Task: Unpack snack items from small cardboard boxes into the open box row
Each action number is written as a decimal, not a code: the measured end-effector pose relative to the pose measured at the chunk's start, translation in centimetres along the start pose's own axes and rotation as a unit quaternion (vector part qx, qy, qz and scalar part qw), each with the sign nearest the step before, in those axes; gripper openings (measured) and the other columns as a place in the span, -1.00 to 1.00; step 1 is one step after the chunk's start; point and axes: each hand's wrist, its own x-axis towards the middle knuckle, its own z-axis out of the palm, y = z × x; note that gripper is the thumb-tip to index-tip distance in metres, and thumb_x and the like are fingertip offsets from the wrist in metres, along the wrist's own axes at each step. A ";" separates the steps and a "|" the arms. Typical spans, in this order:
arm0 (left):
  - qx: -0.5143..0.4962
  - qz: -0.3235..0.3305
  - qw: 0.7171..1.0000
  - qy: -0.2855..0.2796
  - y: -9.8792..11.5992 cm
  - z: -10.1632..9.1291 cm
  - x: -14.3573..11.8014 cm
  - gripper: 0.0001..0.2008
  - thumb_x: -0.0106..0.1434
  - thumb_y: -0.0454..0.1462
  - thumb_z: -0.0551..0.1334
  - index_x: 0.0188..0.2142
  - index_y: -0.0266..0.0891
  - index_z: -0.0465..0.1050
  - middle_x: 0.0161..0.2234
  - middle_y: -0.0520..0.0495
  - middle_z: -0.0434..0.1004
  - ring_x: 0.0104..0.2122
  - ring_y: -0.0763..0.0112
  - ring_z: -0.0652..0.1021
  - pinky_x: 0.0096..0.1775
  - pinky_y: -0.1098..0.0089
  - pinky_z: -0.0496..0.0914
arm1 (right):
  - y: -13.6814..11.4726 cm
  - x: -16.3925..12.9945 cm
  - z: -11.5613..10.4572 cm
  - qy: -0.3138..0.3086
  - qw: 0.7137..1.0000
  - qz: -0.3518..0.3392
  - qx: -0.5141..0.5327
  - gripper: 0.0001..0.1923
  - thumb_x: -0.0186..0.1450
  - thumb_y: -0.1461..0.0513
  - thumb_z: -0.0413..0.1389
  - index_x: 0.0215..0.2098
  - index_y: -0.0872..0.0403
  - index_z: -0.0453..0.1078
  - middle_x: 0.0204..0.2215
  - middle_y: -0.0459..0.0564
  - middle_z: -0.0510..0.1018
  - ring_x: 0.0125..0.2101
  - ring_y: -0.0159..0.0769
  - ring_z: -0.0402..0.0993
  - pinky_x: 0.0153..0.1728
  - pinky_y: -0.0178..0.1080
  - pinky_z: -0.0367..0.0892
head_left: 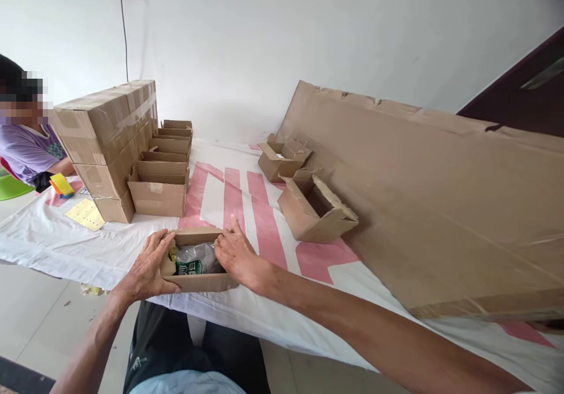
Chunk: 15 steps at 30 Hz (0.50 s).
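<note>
A small open cardboard box (200,281) sits at the near edge of the table, with a green and silver packet (196,260) lying inside it. My left hand (147,269) grips the box's left end, fingers curled over the flap. My right hand (238,256) presses on the box's right end, fingers spread over the flap there.
A row of open small boxes (161,189) stands beside stacked taped cartons (106,127) at the left. Two more open boxes (315,209) lie to the right, next to a large flat cardboard sheet (432,206). A seated person (26,147), yellow tape dispenser (61,185) and yellow sheet (86,214) are far left.
</note>
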 end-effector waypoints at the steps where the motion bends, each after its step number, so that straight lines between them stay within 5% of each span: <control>1: -0.003 0.000 1.000 0.003 -0.1 0.1 0.0 0.35 -0.10 -0.27 0.67 0.56 0.00 -0.03 0.46 -0.36 0.07 0.44 -0.30 0.22 0.38 -0.31 0.28 | -0.6 0.1 0.0 0.001 1.000 -0.007 -0.019 -0.61 0.28 0.50 0.14 -0.12 -0.04 0.63 -0.16 0.13 0.72 0.09 0.16 0.54 0.33 0.35 0.20; 6: -0.010 -0.007 1.000 0.018 -0.2 0.3 -0.1 0.36 -0.09 -0.28 0.66 0.58 0.03 -0.04 0.47 -0.35 0.07 0.46 -0.32 0.21 0.38 -0.34 0.28 | -2.2 1.6 -0.1 -0.045 0.998 -0.002 -0.048 -0.63 0.35 0.48 0.08 -0.01 0.13 0.61 -0.05 0.29 0.70 -0.02 0.09 0.62 0.05 0.07 0.45; 15: -0.048 -0.013 0.999 0.015 -1.7 0.6 -0.9 0.40 -0.10 -0.29 0.67 0.60 0.07 -0.08 0.55 -0.34 -0.06 0.51 -0.34 0.16 0.42 -0.32 0.23 | 0.8 1.6 1.2 -0.062 0.997 0.029 -0.029 -0.78 0.35 0.43 0.14 -0.13 0.14 0.59 -0.10 0.29 0.69 -0.08 0.08 0.61 -0.07 -0.04 0.40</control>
